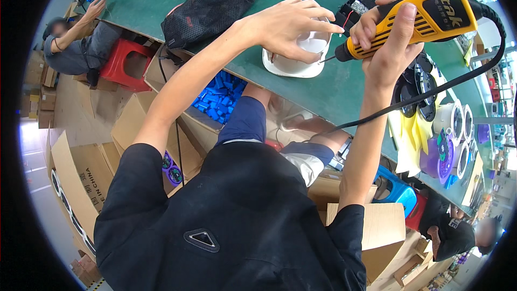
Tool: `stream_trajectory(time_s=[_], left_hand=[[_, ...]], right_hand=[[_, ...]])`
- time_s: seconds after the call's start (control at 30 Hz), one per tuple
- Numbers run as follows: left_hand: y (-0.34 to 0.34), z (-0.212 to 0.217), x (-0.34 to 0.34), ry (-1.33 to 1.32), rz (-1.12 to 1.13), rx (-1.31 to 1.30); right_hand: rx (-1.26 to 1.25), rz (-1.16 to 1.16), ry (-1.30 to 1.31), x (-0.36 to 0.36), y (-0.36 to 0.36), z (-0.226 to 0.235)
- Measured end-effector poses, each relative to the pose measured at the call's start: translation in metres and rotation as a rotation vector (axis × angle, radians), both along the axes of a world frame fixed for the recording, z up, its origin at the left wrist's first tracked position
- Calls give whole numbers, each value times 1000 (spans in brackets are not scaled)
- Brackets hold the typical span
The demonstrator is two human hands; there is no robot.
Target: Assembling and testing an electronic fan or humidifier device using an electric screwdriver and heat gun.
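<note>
A yellow and black electric screwdriver [412,20] is gripped in my right hand [385,46], its thin bit pointing left. The bit's tip reaches close to a white plastic housing [293,64] on the green bench. My left hand [293,28] curls over that housing from above, its thumb and fingers closed around the upper part, which they partly cover. Right behind the housing is a small black box [358,8] of screws, with a red wire [347,20] near it. Whether the bit sits in a screw is too small to tell.
A black mesh bag [212,11] lies left on the green bench [134,8]. White and purple round units [439,153] and yellow sheets [405,137] crowd the right. A black cable [414,97] crosses my right forearm. Blue parts [221,97] fill a box below. Co-workers sit at both sides.
</note>
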State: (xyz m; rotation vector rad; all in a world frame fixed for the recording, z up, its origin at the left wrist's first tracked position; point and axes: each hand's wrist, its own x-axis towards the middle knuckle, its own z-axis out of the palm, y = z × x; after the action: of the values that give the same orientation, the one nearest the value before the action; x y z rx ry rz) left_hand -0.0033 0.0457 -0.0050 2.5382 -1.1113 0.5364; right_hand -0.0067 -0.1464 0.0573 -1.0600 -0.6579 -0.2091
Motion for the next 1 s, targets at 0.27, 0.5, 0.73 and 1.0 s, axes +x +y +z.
stream_trajectory(time_s=[0.27,0.5,0.73,1.0], left_hand=[[-4,11,-4,73,-6,58],[-5,9,-5,87,1,70],[-5,14,-7,81,0,59],[-6,17,-3,82,-8,82]], right_hand=[[-132,363,-40,18,-2,1],[-300,497,-151,33,-10,-2],[-73,548,-84,27,-12,-5],[-50,373,-58,17,-10,-3]])
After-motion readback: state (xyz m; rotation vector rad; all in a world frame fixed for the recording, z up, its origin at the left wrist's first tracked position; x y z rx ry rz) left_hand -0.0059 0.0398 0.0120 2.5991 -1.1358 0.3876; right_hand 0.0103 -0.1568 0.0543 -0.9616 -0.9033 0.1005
